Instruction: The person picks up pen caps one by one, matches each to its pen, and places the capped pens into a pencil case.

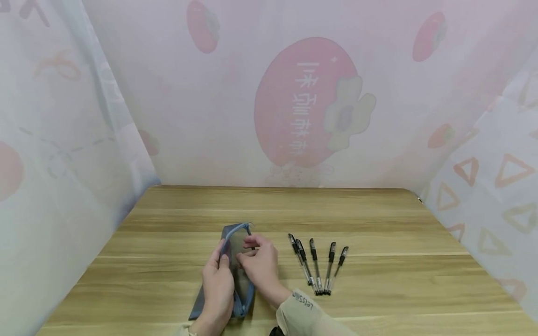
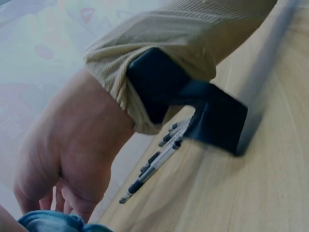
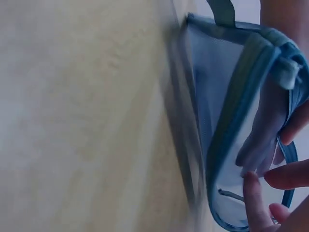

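Observation:
A see-through pencil case with blue zipper trim stands at the front left of the table, its mouth parted toward the right. My left hand grips its left side, thumb at the rim. At the mouth is my right hand, bent at the wrist; in the right wrist view its fingers are spread apart with nothing visible between them. A short dark stick-like piece shows by the fingertips in that view. Several black-capped clear pens lie fanned out to the right of that hand.
The wood-grain table has a pale printed cloth behind it and along both sides. Beige sleeves cover the forearms, and a dark strap mount sits on the right wrist.

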{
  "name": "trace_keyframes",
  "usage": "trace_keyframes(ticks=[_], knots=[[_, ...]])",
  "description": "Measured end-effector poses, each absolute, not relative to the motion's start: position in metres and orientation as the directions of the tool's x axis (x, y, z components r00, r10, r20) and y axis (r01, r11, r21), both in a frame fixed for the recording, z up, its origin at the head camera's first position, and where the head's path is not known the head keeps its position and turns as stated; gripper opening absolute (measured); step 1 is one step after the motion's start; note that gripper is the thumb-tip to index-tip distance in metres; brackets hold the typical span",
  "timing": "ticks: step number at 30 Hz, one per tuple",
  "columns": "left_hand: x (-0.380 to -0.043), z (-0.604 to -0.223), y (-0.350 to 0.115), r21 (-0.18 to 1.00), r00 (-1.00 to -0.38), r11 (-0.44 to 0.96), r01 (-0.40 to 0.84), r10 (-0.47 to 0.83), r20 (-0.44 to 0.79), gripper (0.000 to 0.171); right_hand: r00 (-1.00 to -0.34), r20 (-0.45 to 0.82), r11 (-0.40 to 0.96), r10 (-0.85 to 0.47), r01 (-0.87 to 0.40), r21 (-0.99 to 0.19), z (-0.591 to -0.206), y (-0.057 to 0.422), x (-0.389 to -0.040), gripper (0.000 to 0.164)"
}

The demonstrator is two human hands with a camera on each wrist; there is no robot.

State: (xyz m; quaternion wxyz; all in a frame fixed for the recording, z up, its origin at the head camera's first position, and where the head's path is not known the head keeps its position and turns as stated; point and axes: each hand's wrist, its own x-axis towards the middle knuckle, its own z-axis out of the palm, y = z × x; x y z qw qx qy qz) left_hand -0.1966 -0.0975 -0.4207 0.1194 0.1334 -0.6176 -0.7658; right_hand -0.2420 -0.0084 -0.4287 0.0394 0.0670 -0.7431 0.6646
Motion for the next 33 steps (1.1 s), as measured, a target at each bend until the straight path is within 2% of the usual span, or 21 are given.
trace_keyframes(ticks=[5,9,19,28,33], knots=[[-0.198,-0.421,-0.100,0.979,-0.936,-0.202,0.024,-0.348,-0.049,0.047,-0.983,0.141,0.028,-0.117,-0.145,-0.989,-0.418,0.006,-0.244,0.029],[-0.198,-0.421,-0.099,0.981,-0.937,-0.191,0.017,-0.346,-0.051,0.047,-0.976,0.149,0.037,-0.162,-0.157,-0.987,-0.405,0.034,-0.250,0.026],[-0.198,-0.420,-0.099,0.983,-0.942,-0.182,-0.001,-0.329,-0.062,0.047,-0.978,-0.007,0.074,-0.209,-0.009,-0.997,-0.377,0.117,-0.259,0.023],[-0.201,-0.420,-0.099,0.980,-0.947,-0.200,-0.001,-0.314,-0.065,0.047,-0.946,0.051,0.260,-0.321,-0.140,-0.955,-0.393,0.155,-0.259,0.027],[-0.203,-0.419,-0.095,0.978,-0.953,-0.207,0.000,-0.297,-0.063,0.047,-0.937,0.090,0.290,-0.338,-0.194,-0.937,-0.399,0.166,-0.262,0.034]])
